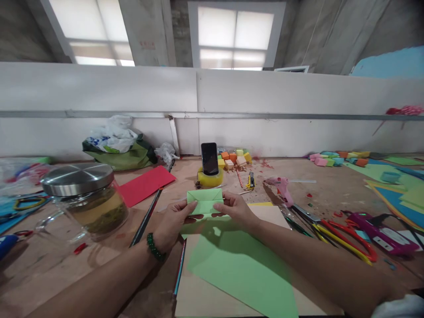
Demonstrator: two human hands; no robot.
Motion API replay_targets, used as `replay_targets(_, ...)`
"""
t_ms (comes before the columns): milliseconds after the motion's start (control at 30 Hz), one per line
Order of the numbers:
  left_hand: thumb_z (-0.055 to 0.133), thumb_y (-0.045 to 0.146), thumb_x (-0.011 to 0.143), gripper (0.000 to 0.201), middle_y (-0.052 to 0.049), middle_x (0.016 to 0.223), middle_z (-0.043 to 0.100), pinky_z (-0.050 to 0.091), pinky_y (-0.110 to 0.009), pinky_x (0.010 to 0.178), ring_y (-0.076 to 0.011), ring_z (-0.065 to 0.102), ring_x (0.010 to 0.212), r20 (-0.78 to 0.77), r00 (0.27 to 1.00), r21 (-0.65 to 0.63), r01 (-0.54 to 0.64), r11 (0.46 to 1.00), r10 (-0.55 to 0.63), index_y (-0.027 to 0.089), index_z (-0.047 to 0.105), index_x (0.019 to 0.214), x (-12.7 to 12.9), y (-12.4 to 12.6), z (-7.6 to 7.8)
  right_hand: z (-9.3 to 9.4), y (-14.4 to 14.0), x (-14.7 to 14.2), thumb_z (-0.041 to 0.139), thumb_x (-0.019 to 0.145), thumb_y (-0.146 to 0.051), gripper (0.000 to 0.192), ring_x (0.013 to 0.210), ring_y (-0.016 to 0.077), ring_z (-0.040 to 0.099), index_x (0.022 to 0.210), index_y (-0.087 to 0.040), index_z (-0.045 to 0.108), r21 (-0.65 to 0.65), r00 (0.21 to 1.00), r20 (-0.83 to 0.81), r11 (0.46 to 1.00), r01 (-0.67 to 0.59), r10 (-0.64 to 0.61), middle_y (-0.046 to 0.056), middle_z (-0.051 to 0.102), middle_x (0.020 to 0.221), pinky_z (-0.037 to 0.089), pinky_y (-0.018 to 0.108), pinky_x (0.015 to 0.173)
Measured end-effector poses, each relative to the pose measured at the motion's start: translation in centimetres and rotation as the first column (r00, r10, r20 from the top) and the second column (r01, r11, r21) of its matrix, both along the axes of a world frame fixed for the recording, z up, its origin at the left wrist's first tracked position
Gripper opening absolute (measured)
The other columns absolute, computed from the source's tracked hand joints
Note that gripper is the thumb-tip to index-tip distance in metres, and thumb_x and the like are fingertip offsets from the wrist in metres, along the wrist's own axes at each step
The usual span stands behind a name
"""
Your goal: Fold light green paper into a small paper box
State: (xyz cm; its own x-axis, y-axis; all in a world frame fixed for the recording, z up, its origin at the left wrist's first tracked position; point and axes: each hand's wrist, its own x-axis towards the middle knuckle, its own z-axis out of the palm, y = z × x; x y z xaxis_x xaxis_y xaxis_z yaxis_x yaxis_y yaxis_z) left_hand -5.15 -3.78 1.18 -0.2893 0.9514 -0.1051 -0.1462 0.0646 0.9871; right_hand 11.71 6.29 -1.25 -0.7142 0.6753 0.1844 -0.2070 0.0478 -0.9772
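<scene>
A small folded piece of light green paper (206, 201) is held up between both hands, with crease lines across its upper part. My left hand (177, 216) pinches its left end, thumb on the near face and fingers underneath. At the right end, my right hand (239, 210) grips it the same way. Beneath the hands lies a larger sheet of green paper (243, 265), slanting across a pale board (195, 298). A dark green bead bracelet (154, 247) circles my left wrist.
Behind the hands a phone (209, 158) leans upright on a yellow tape roll (212, 178), near several folded paper cubes (233, 157). A glass tea mug (99, 212) and red paper (147, 185) are left; a pink glue gun (281, 189) and scissors (351, 243) right.
</scene>
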Motion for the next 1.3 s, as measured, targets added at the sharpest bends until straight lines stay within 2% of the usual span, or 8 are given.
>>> replay_targets(100,0.083,0.057,0.050,0.052,-0.006,0.076,0.073,0.049,-0.024,0.060,-0.0180,0.068,0.066,-0.027,1.000,0.004,0.002,1.000,-0.001,0.014,0.073,0.077,0.02,-0.04,-0.10,0.23,-0.07,-0.01,0.075,0.068,-0.047,0.041,0.068,0.0139,0.065,0.094,-0.016,0.069,-0.004,1.000,-0.004,1.000,-0.018,0.018,0.002,0.070,0.080,0.059,0.029,0.065)
replay_targets(267,0.082,0.053,0.056,0.052,-0.008,0.089,0.074,0.050,-0.024,0.058,-0.0163,0.066,0.064,-0.044,0.995,0.021,0.085,0.996,-0.084,0.015,0.074,0.091,0.01,-0.15,-0.18,0.53,-0.16,0.03,0.075,0.065,-0.038,0.031,0.062,0.0118,0.061,0.087,-0.016,0.069,-0.007,1.000,0.008,1.000,-0.002,0.002,0.000,0.068,0.073,0.056,0.025,0.057)
replay_targets(400,0.082,0.050,0.056,0.049,-0.008,0.092,0.074,0.052,-0.025,0.062,-0.0165,0.064,0.069,-0.021,0.996,0.048,0.091,0.995,-0.090,0.015,0.074,0.090,0.13,-0.20,-0.02,0.60,-0.31,0.11,0.072,0.064,-0.032,0.026,0.058,0.0119,0.060,0.084,-0.017,0.069,-0.044,1.000,0.013,0.999,-0.012,0.012,0.000,0.067,0.069,0.054,0.024,0.054)
replay_targets(667,0.079,0.044,0.060,0.040,-0.007,0.073,0.071,0.052,-0.024,0.057,-0.0139,0.063,0.056,0.015,0.993,-0.041,0.116,0.992,-0.116,0.013,0.072,0.084,0.45,-0.49,0.17,0.92,-0.43,0.01,0.067,0.059,-0.023,0.015,0.053,0.0110,0.059,0.072,-0.016,0.070,-0.209,1.000,0.000,0.978,0.010,-0.010,-0.001,0.065,0.062,0.051,0.022,0.050)
replay_targets(867,0.080,0.048,0.059,0.040,-0.004,0.071,0.071,0.050,-0.024,0.058,-0.0127,0.061,0.056,-0.060,0.989,0.009,0.139,0.990,-0.139,0.014,0.072,0.081,0.47,-0.66,0.24,0.73,-0.40,0.25,0.069,0.064,-0.025,0.024,0.057,0.0120,0.062,0.085,-0.016,0.072,-0.159,0.995,0.016,0.982,-0.099,0.102,0.001,0.068,0.068,0.052,0.024,0.054)
replay_targets(1000,0.079,0.047,0.058,0.039,-0.005,0.071,0.071,0.049,-0.023,0.056,-0.0132,0.062,0.056,-0.054,0.990,-0.023,0.131,0.991,-0.132,0.015,0.071,0.077,0.48,-0.58,0.28,0.88,-0.50,0.30,0.069,0.065,-0.023,0.032,0.059,0.0127,0.062,0.096,-0.017,0.073,-0.186,0.992,0.015,0.975,-0.119,0.124,0.001,0.070,0.072,0.052,0.027,0.057)
replay_targets(1167,0.076,0.047,0.061,0.036,-0.007,0.062,0.070,0.046,-0.021,0.050,-0.0149,0.064,0.053,0.035,0.992,-0.116,0.128,0.985,-0.125,0.014,0.067,0.071,0.57,-0.49,0.34,1.07,-0.64,0.14,0.071,0.061,-0.023,0.023,0.062,0.0144,0.066,0.083,-0.018,0.077,-0.219,0.997,0.010,0.973,-0.069,0.073,0.003,0.072,0.077,0.053,0.028,0.059)
replay_targets(1300,0.078,0.044,0.059,0.033,-0.006,0.061,0.071,0.045,-0.020,0.049,-0.0138,0.064,0.052,0.068,0.990,-0.095,0.131,0.987,-0.125,0.015,0.066,0.068,0.68,-0.59,0.66,1.03,-0.69,0.07,0.070,0.057,-0.018,0.016,0.061,0.0136,0.066,0.072,-0.020,0.077,-0.214,0.998,-0.001,0.975,-0.060,0.061,0.002,0.072,0.075,0.053,0.026,0.060)
